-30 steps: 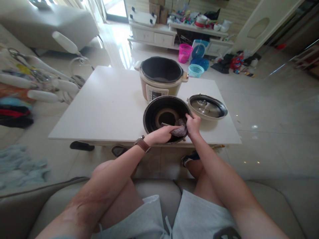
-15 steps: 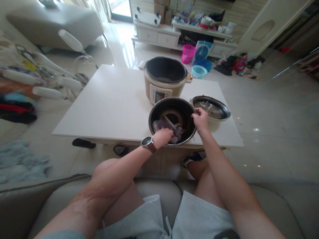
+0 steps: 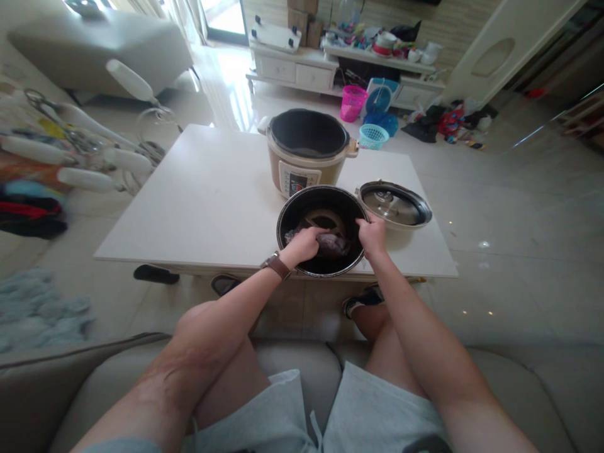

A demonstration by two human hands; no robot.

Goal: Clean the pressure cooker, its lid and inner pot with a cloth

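Note:
A dark inner pot point(image 3: 325, 269) is tilted toward me at the near edge of the white table. My left hand point(image 3: 304, 244), with a watch on its wrist, reaches inside and is closed on a greyish-purple cloth point(image 3: 333, 244) that lies against the pot's inner wall. My right hand point(image 3: 371, 235) grips the pot's right rim, its thumb over the edge. Right behind the pot stands an electric pressure cooker point(image 3: 306, 165), lidless, with a control panel on its front. Its lid point(image 3: 395, 206) lies upside down to the right of the pot.
The white table point(image 3: 189, 201) holds the cooker parts. A pink basket point(image 3: 353, 104) and a light blue basket point(image 3: 374, 136) stand on the floor beyond it. At the left is a white-armed lamp-like fixture point(image 3: 127, 160). The sofa point(image 3: 302, 355) is beneath me.
My left hand has shifted and turned inside the pot, and the cloth is now more bunched under it. The right hand still holds the rim. The whole view has moved slightly.

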